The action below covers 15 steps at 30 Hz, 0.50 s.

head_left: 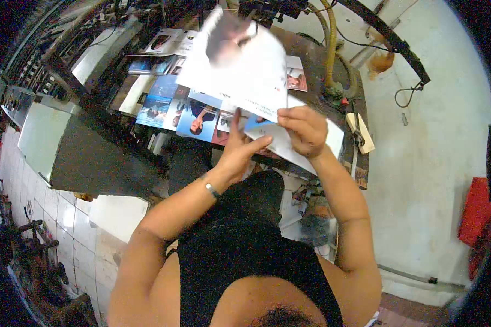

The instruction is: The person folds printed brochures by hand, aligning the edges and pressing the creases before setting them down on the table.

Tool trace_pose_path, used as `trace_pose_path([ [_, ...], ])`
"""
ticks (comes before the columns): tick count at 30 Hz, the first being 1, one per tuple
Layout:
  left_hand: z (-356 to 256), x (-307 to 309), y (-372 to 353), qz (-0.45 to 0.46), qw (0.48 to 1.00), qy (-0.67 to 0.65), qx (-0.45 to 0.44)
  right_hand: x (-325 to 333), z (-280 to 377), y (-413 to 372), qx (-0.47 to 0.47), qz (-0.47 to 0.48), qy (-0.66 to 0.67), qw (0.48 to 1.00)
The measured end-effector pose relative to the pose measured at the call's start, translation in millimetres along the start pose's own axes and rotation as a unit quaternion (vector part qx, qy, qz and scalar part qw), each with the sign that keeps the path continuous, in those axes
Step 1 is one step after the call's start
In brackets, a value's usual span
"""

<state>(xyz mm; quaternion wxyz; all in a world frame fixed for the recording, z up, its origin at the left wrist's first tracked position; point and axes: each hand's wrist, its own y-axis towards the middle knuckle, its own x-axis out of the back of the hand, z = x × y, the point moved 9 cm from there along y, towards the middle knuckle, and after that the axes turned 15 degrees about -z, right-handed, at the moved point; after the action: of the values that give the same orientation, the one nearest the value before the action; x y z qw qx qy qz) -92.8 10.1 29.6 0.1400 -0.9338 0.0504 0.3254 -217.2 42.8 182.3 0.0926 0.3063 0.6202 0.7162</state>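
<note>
A white printed sheet (259, 68) with a dark, blurred picture is raised above the table, smeared by motion. My right hand (305, 131) pinches its near right corner between thumb and fingers. My left hand (241, 151) is below the sheet's near edge, thumb stretched out to the right and fingers apart; the fingertips are partly hidden. Under both hands lies another white paper (333, 139), jutting out to the right. Left of my left hand, a printed page with a blue portrait (196, 119) lies on the table.
More printed pages (157, 103) cover the table's left side, and a small photo page (296, 74) lies behind the raised sheet. A yellow hose (331, 43) and a wooden block (361, 133) are at the right. A dark machine frame (65, 71) stands left.
</note>
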Motion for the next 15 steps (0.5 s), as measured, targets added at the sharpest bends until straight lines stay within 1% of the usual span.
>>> trace_pose_path([
  [1, 3, 16, -2, -0.031, 0.999, 0.005, -0.013, -7, -4, -20, -0.021, 0.014, 0.0, 1.0],
  [4, -1, 50, 5, -0.041, 0.999, -0.019, -0.006, -16, -3, -55, -0.067, 0.033, 0.005, 0.997],
  [5, 1, 61, 6, -0.054, 0.998, -0.011, 0.038, -19, -1, -60, -0.066, 0.033, 0.019, 0.997],
  [6, -3, 64, 0, -0.098, 0.991, -0.014, 0.091, -21, 1, -62, -0.071, 0.034, 0.025, 0.997],
  [8, 2, 74, 26, 0.01, 0.995, 0.098, 0.007, -24, 3, -60, -0.074, 0.031, 0.031, 0.996],
  [9, -18, 67, 21, 0.034, 0.965, 0.233, -0.117, -25, 2, -57, -0.076, 0.026, 0.027, 0.996],
  [10, -40, 52, 8, 0.058, 0.901, 0.359, -0.238, -26, 2, -54, -0.077, 0.02, 0.023, 0.997],
  [11, -53, 37, -6, 0.079, 0.805, 0.472, -0.35, -26, 1, -53, -0.079, 0.014, 0.019, 0.997],
  [14, -53, 16, -16, 0.118, 0.692, 0.562, -0.438, -29, -5, -49, -0.067, 0.016, 0.031, 0.997],
  [15, -48, 16, -13, 0.12, 0.661, 0.577, -0.464, -32, -5, -45, -0.056, 0.027, 0.042, 0.997],
])
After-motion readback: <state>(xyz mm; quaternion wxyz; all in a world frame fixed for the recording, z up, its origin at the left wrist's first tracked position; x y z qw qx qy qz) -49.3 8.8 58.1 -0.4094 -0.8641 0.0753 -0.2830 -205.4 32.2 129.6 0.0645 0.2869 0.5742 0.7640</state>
